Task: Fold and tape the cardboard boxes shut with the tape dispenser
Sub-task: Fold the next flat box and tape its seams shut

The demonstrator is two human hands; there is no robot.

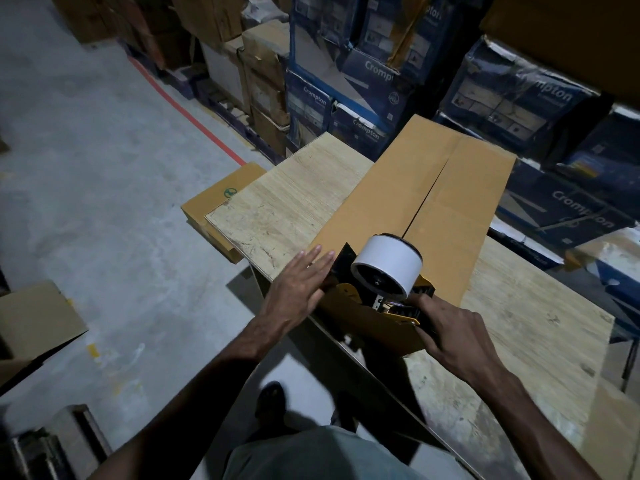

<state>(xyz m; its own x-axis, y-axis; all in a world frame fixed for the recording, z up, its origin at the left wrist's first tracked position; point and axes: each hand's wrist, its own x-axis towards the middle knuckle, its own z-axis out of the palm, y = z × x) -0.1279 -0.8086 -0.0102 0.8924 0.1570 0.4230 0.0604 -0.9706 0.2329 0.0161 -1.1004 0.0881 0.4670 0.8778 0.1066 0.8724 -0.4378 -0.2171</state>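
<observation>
The left grip, released with fingers straight, presses flat on the near left corner of the cardboard box. The box lies at the surface's near edge. The tape dispenser sits on the box's near end, grasped by the right grip.

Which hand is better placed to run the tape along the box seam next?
Right, probably. The right hand grips the tape dispenser at the near end of the cardboard box seam; the left hand lies flat on the box's near edge, steadying it.
</observation>
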